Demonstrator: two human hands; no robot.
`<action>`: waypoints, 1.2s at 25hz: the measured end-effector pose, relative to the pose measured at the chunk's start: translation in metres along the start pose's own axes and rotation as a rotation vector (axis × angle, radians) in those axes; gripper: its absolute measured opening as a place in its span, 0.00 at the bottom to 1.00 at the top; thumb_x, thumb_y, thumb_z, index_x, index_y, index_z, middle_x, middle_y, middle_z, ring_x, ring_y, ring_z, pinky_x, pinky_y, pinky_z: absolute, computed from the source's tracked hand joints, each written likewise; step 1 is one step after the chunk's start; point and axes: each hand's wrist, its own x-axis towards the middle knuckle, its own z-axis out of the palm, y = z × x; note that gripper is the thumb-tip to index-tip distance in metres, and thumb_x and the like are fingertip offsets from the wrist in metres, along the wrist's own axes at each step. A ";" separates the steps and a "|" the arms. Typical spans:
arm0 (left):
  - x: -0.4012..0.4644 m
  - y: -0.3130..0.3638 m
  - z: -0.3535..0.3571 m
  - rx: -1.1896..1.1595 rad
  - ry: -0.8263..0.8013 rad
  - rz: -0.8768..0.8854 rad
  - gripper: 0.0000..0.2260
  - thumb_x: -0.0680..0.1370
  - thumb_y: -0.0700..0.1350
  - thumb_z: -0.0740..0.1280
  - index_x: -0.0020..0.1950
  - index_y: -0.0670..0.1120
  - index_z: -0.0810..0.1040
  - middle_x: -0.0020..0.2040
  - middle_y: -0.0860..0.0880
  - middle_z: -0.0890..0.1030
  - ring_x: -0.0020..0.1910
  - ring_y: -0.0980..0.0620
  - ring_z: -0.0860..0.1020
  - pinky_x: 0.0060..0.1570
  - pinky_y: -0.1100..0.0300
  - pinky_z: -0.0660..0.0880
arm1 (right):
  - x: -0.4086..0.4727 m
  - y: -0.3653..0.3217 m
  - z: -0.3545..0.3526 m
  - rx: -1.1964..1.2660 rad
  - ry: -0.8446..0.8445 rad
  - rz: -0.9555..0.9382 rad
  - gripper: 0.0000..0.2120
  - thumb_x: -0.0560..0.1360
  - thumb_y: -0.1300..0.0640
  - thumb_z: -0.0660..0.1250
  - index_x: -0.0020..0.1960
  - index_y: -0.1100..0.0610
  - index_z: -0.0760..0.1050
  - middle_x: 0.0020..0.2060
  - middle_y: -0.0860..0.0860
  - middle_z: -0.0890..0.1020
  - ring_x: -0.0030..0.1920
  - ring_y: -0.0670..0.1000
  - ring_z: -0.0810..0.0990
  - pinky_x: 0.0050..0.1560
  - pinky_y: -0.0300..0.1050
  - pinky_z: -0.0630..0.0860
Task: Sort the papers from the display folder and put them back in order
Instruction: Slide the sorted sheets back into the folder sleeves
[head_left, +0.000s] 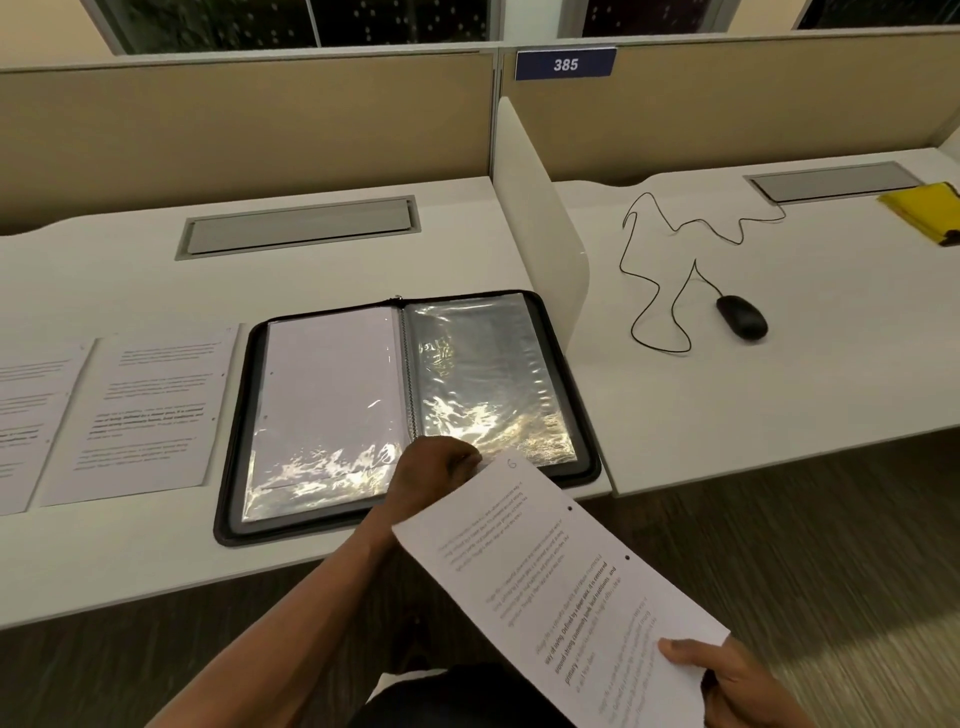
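Nearest to me, my right hand (727, 680) sits at the bottom right, thumb lying flat on top of the printed sheet (561, 587) and the other fingers curled under its near corner, so it pinches that corner. The sheet runs diagonally up and left from there, held in the air off the desk's front edge, text sideways to me, a handwritten 6 near its far corner and two punch holes along the right edge. My left arm comes in from the lower left, forearm stretched straight out over the desk edge; my left hand (436, 470) is knuckles-up with fingers bunched together and clamped on the sheet's far corner, right over the near edge of the display folder (410, 410). The folder lies open and flat on the white desk (130, 561), black zip border, a white page in the left sleeve, the right sleeve clear and shiny. Left of the folder two loose printed pages (145, 410) lie side by side on the desk, just apart from it. Further back a grey cable hatch (301, 226) is set in the desk. A white divider (540, 208) stands right of the folder; past it, on the next desk, a black mouse (742, 317) with a looping cord, and a yellow item (930, 208) at the far right edge. A blue 385 tag (565, 63) on the back partition.
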 end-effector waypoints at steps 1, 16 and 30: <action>0.000 0.003 -0.004 -0.002 0.054 0.012 0.08 0.79 0.49 0.66 0.45 0.49 0.84 0.39 0.54 0.84 0.38 0.55 0.79 0.40 0.59 0.73 | 0.000 -0.001 0.000 -0.014 0.016 -0.006 0.47 0.53 0.75 0.78 0.69 0.55 0.72 0.62 0.74 0.75 0.61 0.77 0.75 0.56 0.74 0.75; 0.005 0.011 -0.006 0.029 -0.001 0.010 0.09 0.77 0.44 0.68 0.55 0.52 0.84 0.49 0.55 0.86 0.47 0.57 0.82 0.50 0.59 0.77 | -0.004 -0.018 0.001 -0.205 0.158 -0.146 0.55 0.39 0.62 0.88 0.65 0.63 0.74 0.57 0.70 0.81 0.56 0.72 0.81 0.54 0.71 0.79; -0.040 0.032 0.017 -0.032 0.327 0.024 0.08 0.75 0.43 0.72 0.53 0.51 0.83 0.53 0.53 0.79 0.54 0.54 0.74 0.53 0.60 0.72 | 0.008 0.004 0.003 -0.089 0.222 -0.208 0.25 0.70 0.72 0.67 0.67 0.63 0.72 0.57 0.67 0.82 0.55 0.67 0.83 0.47 0.61 0.84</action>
